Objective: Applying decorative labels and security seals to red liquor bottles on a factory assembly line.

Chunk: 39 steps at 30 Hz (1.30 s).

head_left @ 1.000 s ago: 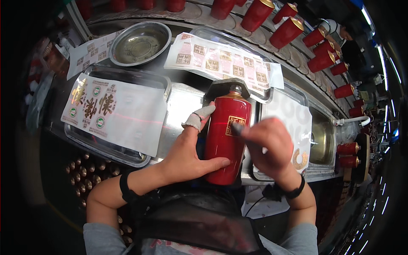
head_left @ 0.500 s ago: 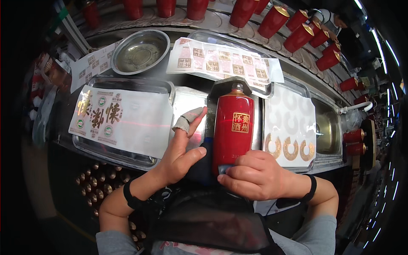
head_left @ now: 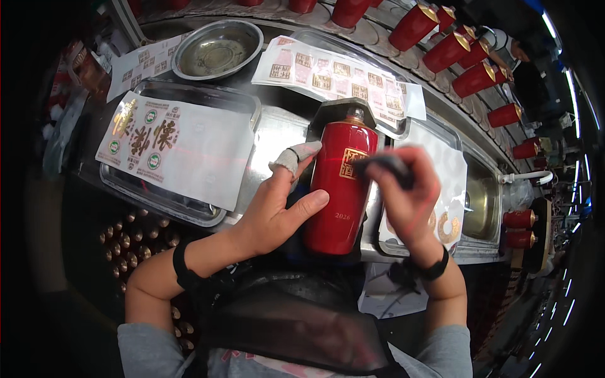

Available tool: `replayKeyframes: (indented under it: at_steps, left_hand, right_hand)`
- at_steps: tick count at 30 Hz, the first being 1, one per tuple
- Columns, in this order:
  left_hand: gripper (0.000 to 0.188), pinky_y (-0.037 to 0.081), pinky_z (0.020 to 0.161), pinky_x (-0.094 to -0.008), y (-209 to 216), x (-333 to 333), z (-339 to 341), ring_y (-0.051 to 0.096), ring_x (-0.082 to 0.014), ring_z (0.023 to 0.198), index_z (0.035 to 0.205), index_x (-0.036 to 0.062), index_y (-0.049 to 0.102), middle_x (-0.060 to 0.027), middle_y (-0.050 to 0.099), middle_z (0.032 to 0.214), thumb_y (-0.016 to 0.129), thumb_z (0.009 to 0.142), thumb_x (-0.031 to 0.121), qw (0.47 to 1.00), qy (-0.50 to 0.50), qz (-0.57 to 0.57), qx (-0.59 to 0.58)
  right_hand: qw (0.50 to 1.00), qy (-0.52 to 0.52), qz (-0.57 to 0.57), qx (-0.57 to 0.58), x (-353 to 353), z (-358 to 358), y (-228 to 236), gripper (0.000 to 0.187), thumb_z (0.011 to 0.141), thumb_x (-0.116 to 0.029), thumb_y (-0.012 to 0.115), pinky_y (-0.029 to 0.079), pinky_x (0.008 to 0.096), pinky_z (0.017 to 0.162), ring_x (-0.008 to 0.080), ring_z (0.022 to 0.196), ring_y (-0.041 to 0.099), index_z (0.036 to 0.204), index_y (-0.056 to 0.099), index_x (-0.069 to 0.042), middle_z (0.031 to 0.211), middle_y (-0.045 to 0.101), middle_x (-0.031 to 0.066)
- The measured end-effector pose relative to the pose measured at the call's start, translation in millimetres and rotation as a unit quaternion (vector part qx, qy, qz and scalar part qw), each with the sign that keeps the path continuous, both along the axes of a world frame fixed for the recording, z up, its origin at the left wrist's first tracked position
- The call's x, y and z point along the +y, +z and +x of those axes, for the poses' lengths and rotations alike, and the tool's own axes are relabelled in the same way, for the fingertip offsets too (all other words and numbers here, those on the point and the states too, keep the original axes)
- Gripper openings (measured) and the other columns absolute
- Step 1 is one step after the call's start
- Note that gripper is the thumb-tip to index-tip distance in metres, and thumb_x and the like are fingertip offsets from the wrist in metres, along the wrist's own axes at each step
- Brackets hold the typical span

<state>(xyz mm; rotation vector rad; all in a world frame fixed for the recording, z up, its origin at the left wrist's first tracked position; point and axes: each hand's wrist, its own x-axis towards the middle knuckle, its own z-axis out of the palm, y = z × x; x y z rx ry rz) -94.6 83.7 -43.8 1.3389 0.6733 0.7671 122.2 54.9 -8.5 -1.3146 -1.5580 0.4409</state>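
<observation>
A red bottle [head_left: 336,195] with a gold square label on its front leans back in a dark angular holder [head_left: 321,115] in front of me. My left hand [head_left: 277,205] rests along the bottle's left side, thumb on the front and fingers at the edge; a pale cloth cover [head_left: 295,157] wraps one finger. My right hand [head_left: 413,195] is closed round a dark pad-like thing [head_left: 387,169], blurred by motion, whose tip lies at the right part of the gold label. The pad's exact kind cannot be made out.
A metal tray [head_left: 252,104] at left carries a label sheet [head_left: 195,160]. A metal bowl [head_left: 217,50] stands behind it. More label sheets [head_left: 343,72] lie at the back and right, beside a sink [head_left: 484,189]. Red bottles [head_left: 413,28] line a conveyor, where another person [head_left: 498,41] stands.
My left hand has come against the bottle's left side. My right hand has moved from the bottle's base up to the gold label, uncovering small print low on the front. The view has shifted slightly.
</observation>
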Motion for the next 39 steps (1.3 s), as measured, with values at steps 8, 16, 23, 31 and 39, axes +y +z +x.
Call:
replayKeyframes:
  at_steps: [8, 16, 23, 31, 39]
  left_hand:
    - [0.067, 0.027, 0.118, -0.0421, -12, -7, 17, 0.039, -0.0343, 0.142, 0.146, -0.0012, 0.036, -0.024, 0.043, 0.147, 0.067, 0.093, 0.024, 0.993, 0.059, 0.099, 0.028]
    - [0.052, 0.009, 0.119, -0.0537, -6, 18, 11, 0.029, -0.0386, 0.147, 0.142, 0.0129, 0.055, -0.0255, 0.026, 0.16, 0.05, 0.099, 0.041, 0.921, -0.033, 0.324, 0.213]
    - [0.043, -0.001, 0.117, -0.0608, 17, 50, 30, 0.02, -0.039, 0.15, 0.132, 0.0242, 0.065, -0.0176, 0.024, 0.162, 0.046, 0.1, 0.046, 0.838, -0.048, 0.472, 0.271]
    - [0.045, -0.004, 0.114, -0.0657, -21, 34, -3, 0.011, -0.0402, 0.151, 0.135, 0.0359, 0.062, -0.0146, 0.019, 0.165, 0.044, 0.099, 0.055, 0.855, -0.09, 0.45, 0.244]
    - [0.059, -0.004, 0.118, -0.0563, -10, 64, 6, 0.004, -0.032, 0.154, 0.146, 0.0138, 0.051, -0.0126, 0.005, 0.167, 0.029, 0.105, 0.049, 0.886, 0.011, 0.394, 0.242]
  right_hand:
    - [0.994, 0.073, 0.052, -0.063, -41, 15, -16, 0.016, 0.077, 0.0, 0.076, 0.049, 0.0272, 0.059, 0.017, 0.065, 0.06, 0.088, 0.064, -0.001, 0.077, 0.063, 0.0062]
    - [0.965, 0.167, 0.165, -0.12, -49, 17, -17, 0.022, 0.071, 0.0, 0.078, 0.049, 0.0342, 0.057, 0.0222, 0.066, 0.062, 0.09, 0.069, -0.005, 0.076, 0.062, 0.0071]
    - [0.995, 0.071, 0.065, -0.025, -57, 14, -14, 0.022, 0.075, 0.0, 0.08, 0.046, 0.0312, 0.056, 0.0216, 0.063, 0.06, 0.09, 0.064, -0.002, 0.074, 0.062, 0.0082]
    - [0.988, 0.153, -0.025, -0.002, -48, -3, 11, 0.02, 0.073, -0.001, 0.077, 0.048, 0.0354, 0.057, 0.0276, 0.065, 0.063, 0.09, 0.066, 0.0, 0.075, 0.063, 0.0117]
    - [0.99, -0.11, -0.026, 0.082, 31, 25, -4, 0.014, 0.079, -0.007, 0.073, 0.052, 0.031, 0.062, 0.0153, 0.066, 0.065, 0.089, 0.066, 0.0, 0.069, 0.066, 0.0091]
